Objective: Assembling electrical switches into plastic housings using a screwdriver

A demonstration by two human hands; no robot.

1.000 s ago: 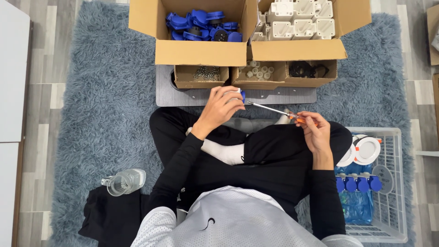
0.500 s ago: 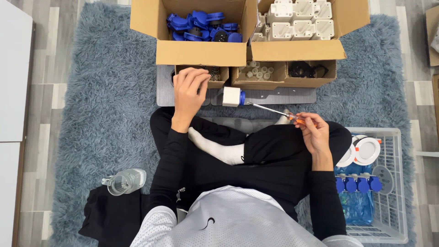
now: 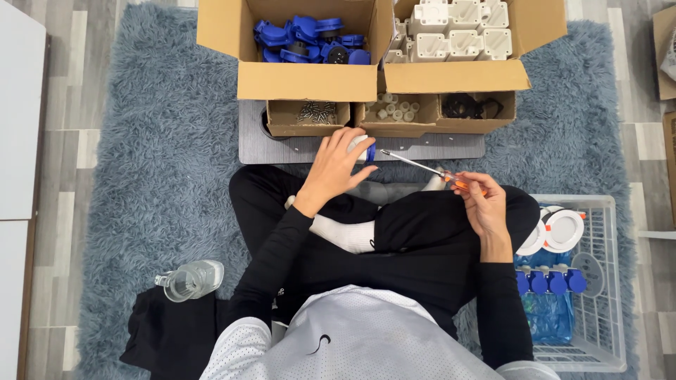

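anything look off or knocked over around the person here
One thing: a clear plastic bottle lies on its side on the rug, by the person's left side, next to a black cloth. No spill shows. The boxes of parts sit upright, and the left hand and right hand hold the part and screwdriver normally.

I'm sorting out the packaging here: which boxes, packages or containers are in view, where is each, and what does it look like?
Left large cardboard box: top centre, open brown, holds blue plastic parts.
Right large cardboard box: beside it, open brown, holds white housings.
Three small cardboard trays: in front of both, brown, hold screws, small white pieces, black parts.
White wire basket: at the right, holds blue-and-white pieces.
Clear plastic bottle: lower left, lying on the rug.
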